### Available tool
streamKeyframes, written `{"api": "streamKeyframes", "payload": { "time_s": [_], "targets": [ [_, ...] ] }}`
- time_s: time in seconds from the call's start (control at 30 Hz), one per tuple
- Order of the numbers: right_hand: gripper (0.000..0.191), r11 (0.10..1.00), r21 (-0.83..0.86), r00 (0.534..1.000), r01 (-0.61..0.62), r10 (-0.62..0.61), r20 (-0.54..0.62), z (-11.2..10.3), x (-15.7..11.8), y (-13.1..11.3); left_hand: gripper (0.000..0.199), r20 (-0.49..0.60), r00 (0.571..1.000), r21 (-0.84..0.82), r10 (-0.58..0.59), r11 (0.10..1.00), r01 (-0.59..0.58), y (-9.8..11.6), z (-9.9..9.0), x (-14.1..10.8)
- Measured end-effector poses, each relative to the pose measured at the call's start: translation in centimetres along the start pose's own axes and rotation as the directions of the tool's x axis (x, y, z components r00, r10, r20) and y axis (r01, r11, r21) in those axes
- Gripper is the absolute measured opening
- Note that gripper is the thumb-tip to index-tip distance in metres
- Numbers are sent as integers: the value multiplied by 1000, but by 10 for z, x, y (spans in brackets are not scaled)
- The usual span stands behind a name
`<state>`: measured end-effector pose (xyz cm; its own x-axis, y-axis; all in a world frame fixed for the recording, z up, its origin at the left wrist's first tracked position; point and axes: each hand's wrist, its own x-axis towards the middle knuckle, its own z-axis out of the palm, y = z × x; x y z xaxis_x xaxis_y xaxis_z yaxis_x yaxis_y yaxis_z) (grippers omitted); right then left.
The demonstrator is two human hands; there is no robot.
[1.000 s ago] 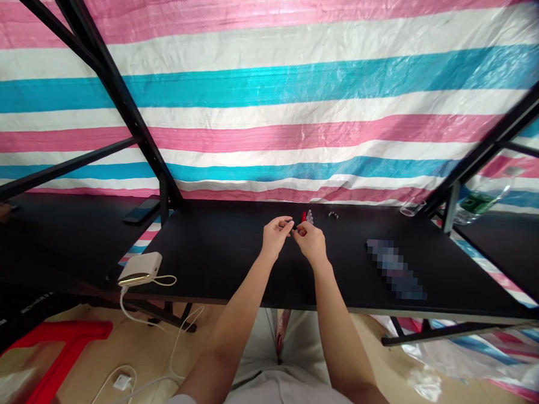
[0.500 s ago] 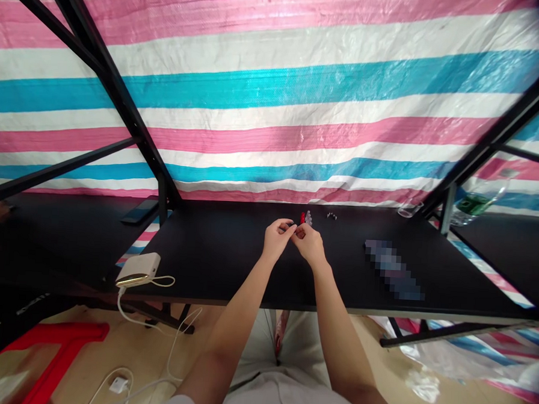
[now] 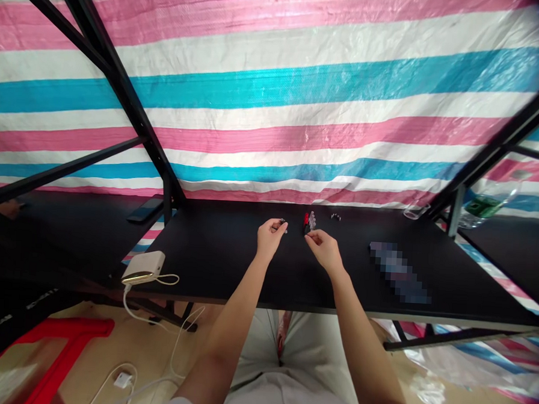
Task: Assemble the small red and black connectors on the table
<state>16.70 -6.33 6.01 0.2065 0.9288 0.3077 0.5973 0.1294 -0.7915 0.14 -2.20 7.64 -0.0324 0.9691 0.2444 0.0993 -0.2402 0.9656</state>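
Note:
Over the black table my left hand [image 3: 270,238] is closed in a pinch on a small dark piece [image 3: 283,222] with a light tip, too small to name. To its right, my right hand [image 3: 325,248] has its fingertips pressed together beside small black pieces [image 3: 307,229]; whether it holds one of them is hidden. Just beyond those fingertips stand small red pieces [image 3: 306,218] and a row of clear or greyish pieces [image 3: 312,220]. A few small black-and-silver bits [image 3: 336,217] lie farther right.
On the table [image 3: 221,266], a pixelated phone-like object [image 3: 399,272] lies at right, a clear cup [image 3: 416,211] at the back right. A white box with a cable [image 3: 146,266] sits at the left edge. Black metal frame posts [image 3: 141,117] rise either side, before a striped tarp [image 3: 300,131].
My hands, together before, have come apart. The left keeps a small dark piece, while the right has moved right, to the black pieces near the red ones. The view has shifted slightly.

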Motion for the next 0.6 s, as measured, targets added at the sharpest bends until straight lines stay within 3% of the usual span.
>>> {"api": "streamKeyframes", "payload": {
  "time_s": [0.27,0.6],
  "targets": [
    [36,997,37,997,-72,73,-31,-8,-36,44,28,-28,999,71,-28,997,30,-11,-23,3],
    [38,987,113,977,-117,134,-167,0,-33,52,22,-50,998,349,45,937,-25,-44,-35,17]
  ]
}}
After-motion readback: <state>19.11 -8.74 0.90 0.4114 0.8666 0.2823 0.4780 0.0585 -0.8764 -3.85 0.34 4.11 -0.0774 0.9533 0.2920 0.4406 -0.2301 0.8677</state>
